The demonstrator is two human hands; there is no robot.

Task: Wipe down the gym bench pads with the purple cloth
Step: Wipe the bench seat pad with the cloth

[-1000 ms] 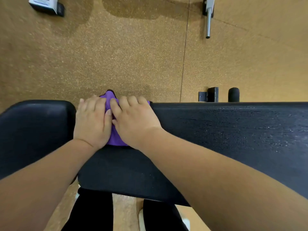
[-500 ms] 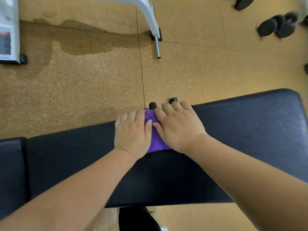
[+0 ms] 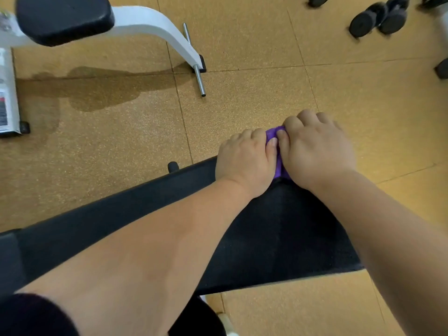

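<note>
Head camera is looking steeply down at a long black bench pad (image 3: 278,238) that is running from the lower left toward the upper right across the picture. Both hands are lying side by side at the pad's far right end, palms down and fingers curling over its far edge. The left hand (image 3: 244,161) and the right hand (image 3: 315,154) are pressing on the purple cloth (image 3: 278,163), which is showing only as a narrow strip in the gap between them and as a small fold by the fingertips; most of it is lying hidden under the palms. Both hands are clamping the cloth against the pad rather than lifting it. The two bare forearms are reaching in from the bottom of the picture, and a dark sleeve (image 3: 31,316) is showing at the lower left corner.

The floor (image 3: 121,141) is lying in large speckled tan tiles with thin dark seams. A darker, damp-looking patch (image 3: 97,93) is spreading across it at the upper left. Beyond that patch a white machine frame (image 3: 155,23) is curving down to the floor, carrying a black cushion (image 3: 63,18) and a short steel bar (image 3: 198,78). Black dumbbells (image 3: 378,18) are sitting on the floor at the upper right, slightly blurred. A white labelled panel (image 3: 7,93) is standing at the left edge.
</note>
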